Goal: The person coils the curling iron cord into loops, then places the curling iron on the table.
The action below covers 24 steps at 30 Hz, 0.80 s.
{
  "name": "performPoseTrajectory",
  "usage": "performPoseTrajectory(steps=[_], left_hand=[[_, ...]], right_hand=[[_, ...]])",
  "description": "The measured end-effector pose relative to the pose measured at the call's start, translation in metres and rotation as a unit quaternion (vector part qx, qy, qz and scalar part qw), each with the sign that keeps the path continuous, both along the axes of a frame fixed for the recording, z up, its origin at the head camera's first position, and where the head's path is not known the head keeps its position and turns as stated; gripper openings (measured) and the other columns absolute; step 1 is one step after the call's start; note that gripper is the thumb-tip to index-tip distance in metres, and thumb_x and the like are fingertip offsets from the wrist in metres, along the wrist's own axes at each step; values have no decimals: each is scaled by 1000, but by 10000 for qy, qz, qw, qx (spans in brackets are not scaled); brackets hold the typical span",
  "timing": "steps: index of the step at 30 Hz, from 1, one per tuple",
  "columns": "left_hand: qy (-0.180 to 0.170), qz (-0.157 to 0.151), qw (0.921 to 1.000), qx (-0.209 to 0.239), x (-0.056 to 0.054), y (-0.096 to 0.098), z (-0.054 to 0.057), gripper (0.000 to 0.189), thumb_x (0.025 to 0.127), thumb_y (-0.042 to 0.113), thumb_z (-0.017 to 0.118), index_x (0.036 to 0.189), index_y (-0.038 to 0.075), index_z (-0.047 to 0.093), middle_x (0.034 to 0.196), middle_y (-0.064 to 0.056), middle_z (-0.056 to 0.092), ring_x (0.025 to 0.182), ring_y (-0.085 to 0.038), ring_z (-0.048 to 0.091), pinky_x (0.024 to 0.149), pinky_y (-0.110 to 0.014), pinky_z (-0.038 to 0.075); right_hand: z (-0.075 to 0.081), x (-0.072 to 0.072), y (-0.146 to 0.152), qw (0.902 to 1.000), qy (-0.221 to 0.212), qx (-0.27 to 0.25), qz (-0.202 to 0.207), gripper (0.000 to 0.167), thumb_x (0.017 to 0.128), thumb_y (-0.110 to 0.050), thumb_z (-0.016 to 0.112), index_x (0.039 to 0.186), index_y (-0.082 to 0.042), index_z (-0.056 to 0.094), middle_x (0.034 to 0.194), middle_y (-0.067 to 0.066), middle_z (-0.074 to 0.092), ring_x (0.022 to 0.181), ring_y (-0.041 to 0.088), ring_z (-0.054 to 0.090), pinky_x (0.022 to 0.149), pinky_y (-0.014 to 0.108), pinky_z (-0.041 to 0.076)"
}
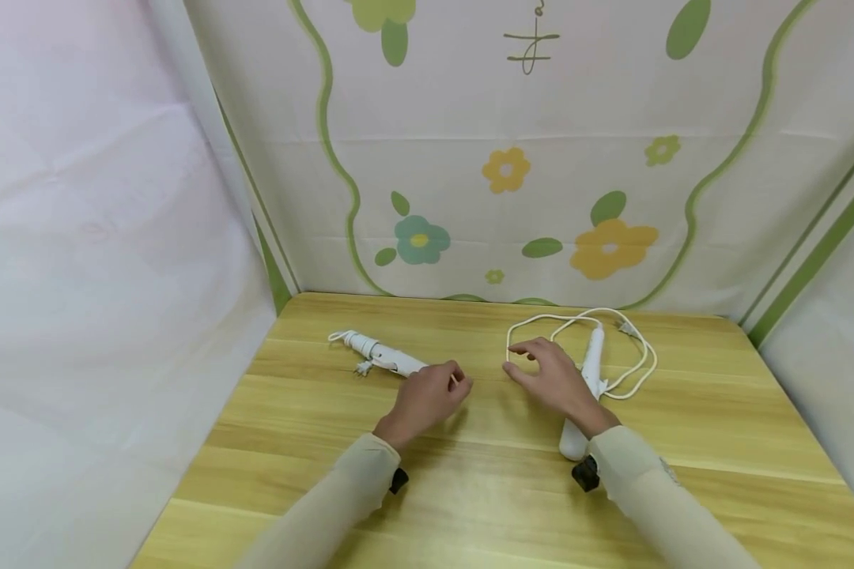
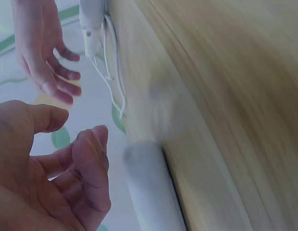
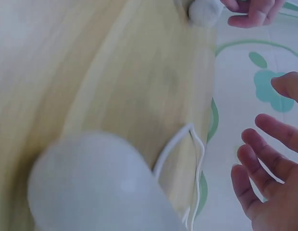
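Observation:
Two white corded appliances, resembling hair straighteners, lie on the wooden table. The left appliance [image 1: 401, 361] has its cord wound around one end, and its plug [image 1: 363, 367] sits beside it. My left hand [image 1: 429, 395] hovers over its near end, fingers loosely bent and holding nothing; in the left wrist view the white rounded body [image 2: 151, 187] lies apart from the fingers. On the right, the second appliance [image 1: 593, 359] has its cord loose. My right hand [image 1: 551, 375] is held above and left of it, fingers spread and relaxed, partly hiding its middle.
A loose white cord [image 1: 648, 348] loops behind and to the right of the second appliance, with its plug [image 1: 625, 326] near the back. Floral-printed cloth [image 1: 470, 103] stands along the table's back edge, and pale cloth walls [image 1: 114, 237] rise at the sides.

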<state>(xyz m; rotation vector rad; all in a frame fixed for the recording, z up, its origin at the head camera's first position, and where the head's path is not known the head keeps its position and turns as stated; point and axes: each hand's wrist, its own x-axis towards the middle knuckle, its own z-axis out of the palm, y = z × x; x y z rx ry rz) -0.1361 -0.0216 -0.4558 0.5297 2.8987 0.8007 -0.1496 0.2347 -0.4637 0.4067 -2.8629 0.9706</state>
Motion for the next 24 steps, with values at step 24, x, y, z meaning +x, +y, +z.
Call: performPoseTrajectory(steps=[24], left_hand=[[-229,-582,9967,-509,32,104,-2,46,104,56,68,126,16,73,105,5,79,83,-7,69,73,-24,54]], right_hand=[[15,-7,64,9997,47,33,-249,53,108,-46,66,143,-7,69,152,23,59,142,50,49,113,74,39]])
